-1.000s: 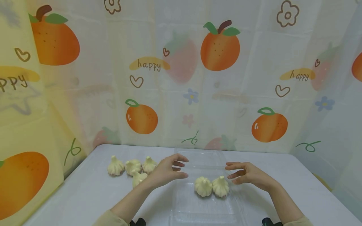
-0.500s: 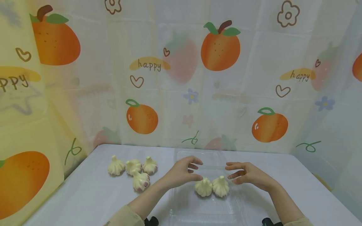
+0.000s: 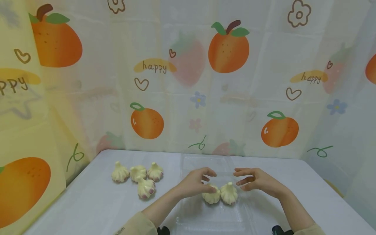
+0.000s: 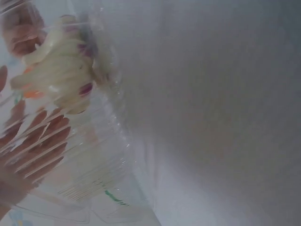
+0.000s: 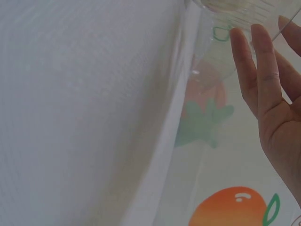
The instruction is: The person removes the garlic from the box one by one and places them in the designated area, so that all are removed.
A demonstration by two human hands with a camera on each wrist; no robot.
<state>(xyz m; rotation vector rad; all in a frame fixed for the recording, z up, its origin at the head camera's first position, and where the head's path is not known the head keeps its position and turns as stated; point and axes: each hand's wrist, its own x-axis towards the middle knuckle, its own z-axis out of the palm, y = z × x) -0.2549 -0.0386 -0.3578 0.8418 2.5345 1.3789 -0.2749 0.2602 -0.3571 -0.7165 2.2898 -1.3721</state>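
Two pale garlic bulbs, a left one [image 3: 211, 197] and a right one [image 3: 229, 194], sit side by side in a clear plastic container [image 3: 214, 225]. My left hand [image 3: 196, 183] hovers over the container's left side, fingers relaxed and parted from the thumb, its thumb overlapping the left bulb in the head view; touch cannot be told. To the right of the bulbs, my right hand [image 3: 259, 182] hangs with relaxed fingers and holds nothing. The left wrist view shows garlic [image 4: 61, 75] through the clear plastic; the right wrist view shows my right hand [image 5: 275, 89] beside the container's edge.
Several more garlic bulbs [image 3: 120, 173] lie grouped on the left part of the white table [image 3: 88, 202]. The container's clear lid [image 3: 205, 162] extends toward the back edge. A fruit-patterned curtain [image 3: 188, 124] hangs behind the table.
My left hand has moved right, from beside the grouped bulbs to above the container near its left bulb. My right hand has stayed nearly still.
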